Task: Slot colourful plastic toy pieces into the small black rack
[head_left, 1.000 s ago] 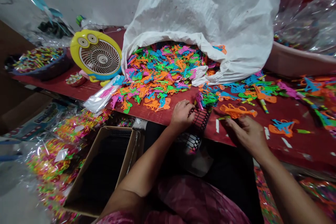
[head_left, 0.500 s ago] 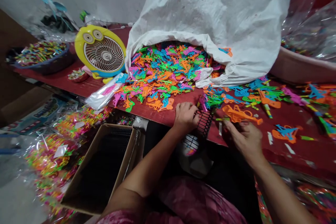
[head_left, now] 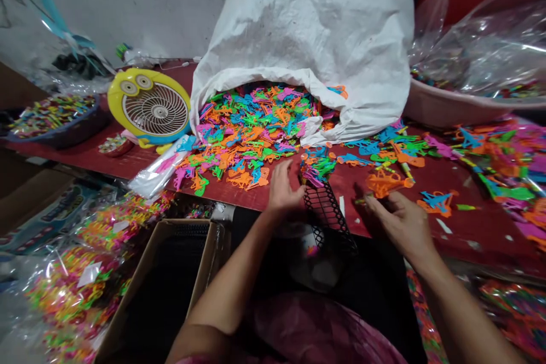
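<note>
A black plastic grid (head_left: 326, 207) lies over the front edge of the red table, its lower end above my lap. My left hand (head_left: 285, 186) is beside its left edge, fingers apart and curved, with nothing seen in it. To the right, my right hand (head_left: 398, 219) pinches a small yellow-green piece (head_left: 362, 201) between thumb and finger. Just behind that hand lies an orange plastic piece (head_left: 387, 183). A small heap of coloured pieces (head_left: 318, 166) touches the grid's far end.
A white sack (head_left: 315, 28) spills colourful plastic pieces (head_left: 256, 131) across the table (head_left: 277, 239). A yellow fan (head_left: 149, 108) stands left of it. An open carton (head_left: 157, 290) of black items and filled clear bags are below at left. Tubs stand at both ends.
My left hand has come off the grid and opened, and more of the grid shows. The camera view has shifted to the right. My right hand still holds the small piece.
</note>
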The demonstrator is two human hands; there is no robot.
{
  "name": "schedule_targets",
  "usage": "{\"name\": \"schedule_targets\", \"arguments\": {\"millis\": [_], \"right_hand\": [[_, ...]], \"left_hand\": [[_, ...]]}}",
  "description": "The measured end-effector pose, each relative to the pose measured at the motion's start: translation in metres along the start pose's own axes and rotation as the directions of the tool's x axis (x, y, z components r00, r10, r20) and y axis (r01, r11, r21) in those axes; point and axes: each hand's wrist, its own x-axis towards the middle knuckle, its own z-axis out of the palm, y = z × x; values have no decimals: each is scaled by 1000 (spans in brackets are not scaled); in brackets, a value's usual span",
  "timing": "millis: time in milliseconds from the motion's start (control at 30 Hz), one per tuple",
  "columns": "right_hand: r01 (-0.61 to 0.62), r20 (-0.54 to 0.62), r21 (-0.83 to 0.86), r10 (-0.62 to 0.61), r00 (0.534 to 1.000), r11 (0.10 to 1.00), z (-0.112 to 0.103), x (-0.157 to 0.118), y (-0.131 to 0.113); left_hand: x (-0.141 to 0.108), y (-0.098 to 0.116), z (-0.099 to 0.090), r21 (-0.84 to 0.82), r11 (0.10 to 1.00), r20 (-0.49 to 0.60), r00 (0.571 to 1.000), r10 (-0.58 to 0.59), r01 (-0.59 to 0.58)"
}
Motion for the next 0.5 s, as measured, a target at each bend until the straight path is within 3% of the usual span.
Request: {"name": "schedule_targets", "arguments": {"millis": [100, 233, 400, 500], "right_hand": [[-52, 34, 47, 51, 998, 998, 12, -13, -10], [-42, 73, -21, 43, 996, 999, 26, -21, -14], [8, 43, -75, -5, 999, 997, 29, -12, -5], [33, 28, -85, -31, 999, 996, 27, -5, -3]], "left_hand": [[21, -12, -1, -327, 939, 164, 972, 169, -108], [27, -13, 12, -484, 875, 258, 955, 146, -3], [16, -14, 20, -487, 870, 198, 980, 28, 74], [10, -14, 20, -367, 927, 97, 994, -43, 76]]}}
